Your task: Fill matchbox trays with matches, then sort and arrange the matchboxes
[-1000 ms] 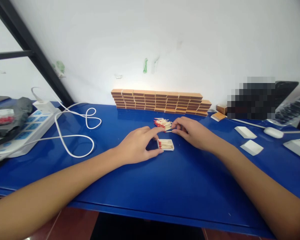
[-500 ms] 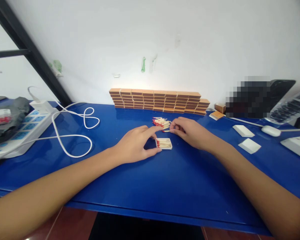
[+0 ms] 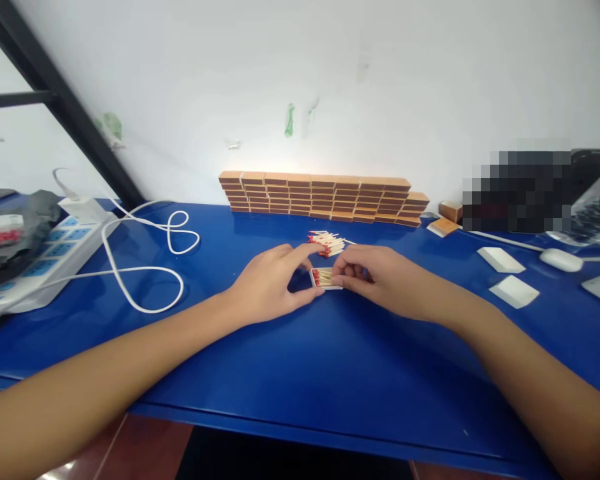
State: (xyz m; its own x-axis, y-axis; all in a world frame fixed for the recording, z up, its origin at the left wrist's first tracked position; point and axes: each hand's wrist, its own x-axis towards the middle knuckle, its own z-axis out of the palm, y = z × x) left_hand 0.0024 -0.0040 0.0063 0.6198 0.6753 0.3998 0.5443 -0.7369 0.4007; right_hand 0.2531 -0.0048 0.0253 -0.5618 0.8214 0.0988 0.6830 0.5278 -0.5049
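A small white matchbox tray (image 3: 323, 278) with red-tipped matches in it lies on the blue table (image 3: 300, 373). My left hand (image 3: 270, 283) grips the tray's left end between thumb and forefinger. My right hand (image 3: 375, 277) is at the tray's right end, fingers curled and pinched over it; what they hold is hidden. A loose pile of red-tipped matches (image 3: 326, 243) lies just behind the tray.
A wall of stacked brown matchboxes (image 3: 320, 198) runs along the back. White trays (image 3: 501, 259) (image 3: 513, 291) and a mouse (image 3: 560, 259) lie at right. A power strip (image 3: 55, 250) and looped white cable (image 3: 145, 267) are at left. A black frame (image 3: 55, 93) leans at left.
My right hand moved from the loose match pile down to the tray's right end. My left hand stayed on the tray.
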